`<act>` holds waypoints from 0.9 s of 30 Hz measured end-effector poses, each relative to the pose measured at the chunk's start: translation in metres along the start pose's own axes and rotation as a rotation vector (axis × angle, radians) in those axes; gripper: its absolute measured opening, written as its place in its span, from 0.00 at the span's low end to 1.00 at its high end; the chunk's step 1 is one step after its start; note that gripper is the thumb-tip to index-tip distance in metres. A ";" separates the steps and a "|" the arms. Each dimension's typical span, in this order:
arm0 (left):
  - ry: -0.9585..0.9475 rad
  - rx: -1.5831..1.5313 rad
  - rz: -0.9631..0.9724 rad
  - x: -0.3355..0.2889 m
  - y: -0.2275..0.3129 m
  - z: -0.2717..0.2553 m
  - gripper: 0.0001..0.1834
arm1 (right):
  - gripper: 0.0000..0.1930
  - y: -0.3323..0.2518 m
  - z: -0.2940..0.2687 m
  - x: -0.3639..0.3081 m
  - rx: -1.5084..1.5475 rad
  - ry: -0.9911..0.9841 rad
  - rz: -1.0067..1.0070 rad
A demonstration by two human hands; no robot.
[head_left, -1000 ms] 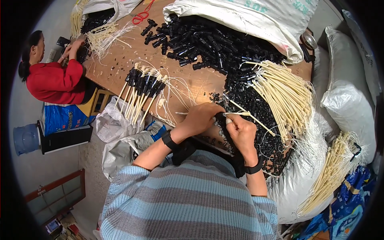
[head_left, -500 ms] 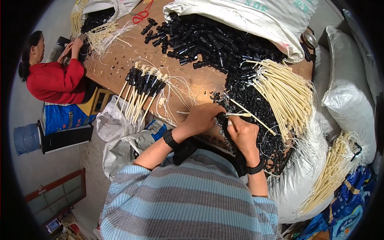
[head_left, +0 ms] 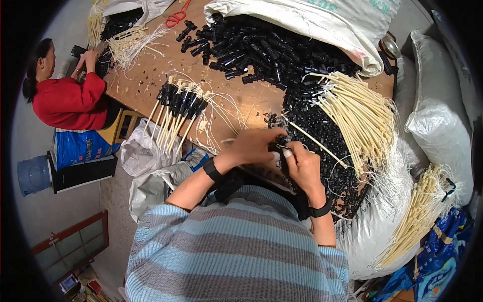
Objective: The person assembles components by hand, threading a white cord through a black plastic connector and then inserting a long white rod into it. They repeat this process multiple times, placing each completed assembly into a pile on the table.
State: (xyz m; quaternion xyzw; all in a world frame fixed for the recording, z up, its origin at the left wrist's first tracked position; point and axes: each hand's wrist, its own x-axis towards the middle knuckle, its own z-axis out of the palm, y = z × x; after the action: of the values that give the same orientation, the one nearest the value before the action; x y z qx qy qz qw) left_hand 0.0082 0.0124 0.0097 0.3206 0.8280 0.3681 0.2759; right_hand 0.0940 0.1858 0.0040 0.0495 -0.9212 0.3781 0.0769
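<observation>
My right hand (head_left: 305,167) is closed above the pile of small black plastic pieces (head_left: 322,128), a white wrap around one finger. A thin white cord (head_left: 285,147) shows at its fingertips; what else it pinches is hidden. Close beside it, my left hand (head_left: 251,147) is smeared by motion, its fingers reaching toward the right fingertips. Whether it grips anything cannot be made out. Just beyond the hands, a single cream rod (head_left: 314,141) lies across the small pieces. Left of them, several cream rods with black fittings (head_left: 183,103) sit grouped at the table edge, white cords trailing.
A heap of black tubular fittings (head_left: 256,50) spills from a white woven sack (head_left: 322,25). At right lies a bundle of cream rods (head_left: 354,121), near stuffed sacks (head_left: 437,121). Red scissors (head_left: 177,17) rest at the back. A co-worker in red (head_left: 73,100) works at far left.
The cream rod with white cord that stretched between my hands no longer shows there. My left hand has shifted slightly and blurred; my right hand has moved a little left.
</observation>
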 end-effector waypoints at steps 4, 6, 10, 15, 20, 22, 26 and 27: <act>0.405 0.046 0.238 0.001 -0.003 -0.004 0.23 | 0.04 -0.007 -0.002 0.004 -0.107 0.054 0.022; 0.473 0.079 0.385 0.002 -0.006 0.000 0.20 | 0.04 -0.011 -0.006 0.005 -0.122 0.043 0.026; 0.486 -0.129 0.446 0.000 -0.017 0.011 0.15 | 0.04 -0.012 -0.004 0.003 -0.052 0.056 -0.001; 0.390 -0.303 0.299 -0.004 -0.010 0.005 0.15 | 0.04 -0.010 -0.004 -0.003 0.024 0.027 0.053; 0.377 -0.150 0.356 -0.002 -0.006 0.003 0.14 | 0.04 -0.010 -0.003 -0.001 0.008 0.033 0.031; 0.384 -0.146 0.360 -0.001 -0.014 0.009 0.14 | 0.05 -0.009 -0.003 -0.001 -0.021 0.015 0.012; 0.397 -0.215 0.429 0.001 -0.016 0.009 0.12 | 0.05 -0.010 0.001 -0.002 0.131 0.058 0.090; 0.397 -0.215 0.428 0.000 -0.015 0.011 0.12 | 0.05 -0.010 0.002 -0.002 0.175 0.077 0.074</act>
State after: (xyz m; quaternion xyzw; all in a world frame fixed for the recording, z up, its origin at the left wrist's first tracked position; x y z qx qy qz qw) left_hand 0.0105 0.0095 -0.0086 0.3785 0.7358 0.5586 0.0575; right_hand 0.0974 0.1774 0.0086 0.0075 -0.8821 0.4615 0.0938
